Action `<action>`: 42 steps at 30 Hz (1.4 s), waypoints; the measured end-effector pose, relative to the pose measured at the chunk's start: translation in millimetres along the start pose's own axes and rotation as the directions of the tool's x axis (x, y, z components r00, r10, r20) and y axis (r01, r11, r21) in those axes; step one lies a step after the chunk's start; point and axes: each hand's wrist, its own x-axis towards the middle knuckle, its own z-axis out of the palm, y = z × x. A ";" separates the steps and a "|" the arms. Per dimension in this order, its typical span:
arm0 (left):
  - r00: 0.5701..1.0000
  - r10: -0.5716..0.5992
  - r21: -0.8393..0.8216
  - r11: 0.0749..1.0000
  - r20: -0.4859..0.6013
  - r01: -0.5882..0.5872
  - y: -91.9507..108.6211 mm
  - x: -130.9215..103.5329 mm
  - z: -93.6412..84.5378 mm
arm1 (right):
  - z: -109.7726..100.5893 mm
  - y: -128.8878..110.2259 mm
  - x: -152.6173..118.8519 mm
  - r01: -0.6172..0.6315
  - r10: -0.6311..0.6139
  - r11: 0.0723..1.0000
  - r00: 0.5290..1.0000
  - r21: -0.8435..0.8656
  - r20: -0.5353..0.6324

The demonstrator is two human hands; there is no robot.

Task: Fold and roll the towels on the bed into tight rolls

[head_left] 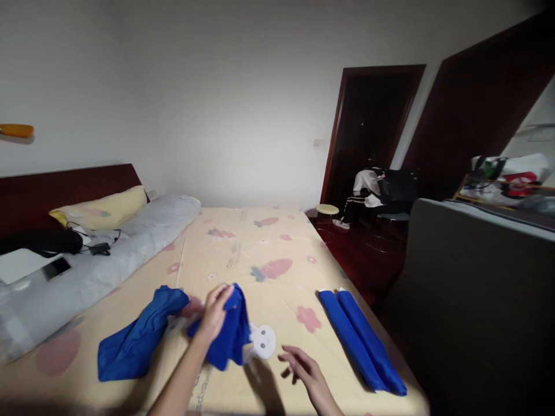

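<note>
My left hand is closed on a bunched blue cloth, which hangs in loose folds over the middle of the bed. To the right of it, my right hand is held above the sheet with its fingers apart and nothing in them. A crumpled darker blue cloth lies on the bed to the left of my left hand. Along the bed's right edge rest two long blue fabric pieces, side by side, each rolled or folded narrow. The exact kind of these cloths cannot be made out.
The bed sheet is pale yellow with printed carrots and flowers. A grey quilt, a yellow pillow and a phone lie at the left. A dark panel stands right of the bed; a stool is beyond.
</note>
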 end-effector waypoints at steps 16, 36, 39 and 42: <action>0.815 -0.227 0.163 0.973 0.533 0.164 -98.0 -81.9 42.5 | -4.5 -23.9 6.2 0.214 -0.197 0.928 0.977 -0.304 0.087; 0.965 -0.024 0.646 0.747 0.262 -0.157 -114.5 -33.3 18.2 | -12.0 -70.2 5.2 0.503 -0.526 0.724 0.845 -0.471 0.094; 0.976 -0.039 0.645 0.756 0.213 -0.111 -126.3 -28.0 12.7 | -19.4 -73.3 5.4 0.520 -0.570 0.701 0.820 -0.488 0.054; 0.980 -0.075 0.613 0.788 0.185 -0.056 -136.4 -24.5 4.4 | -30.3 -78.8 5.2 0.544 -0.643 0.667 0.766 -0.509 -0.024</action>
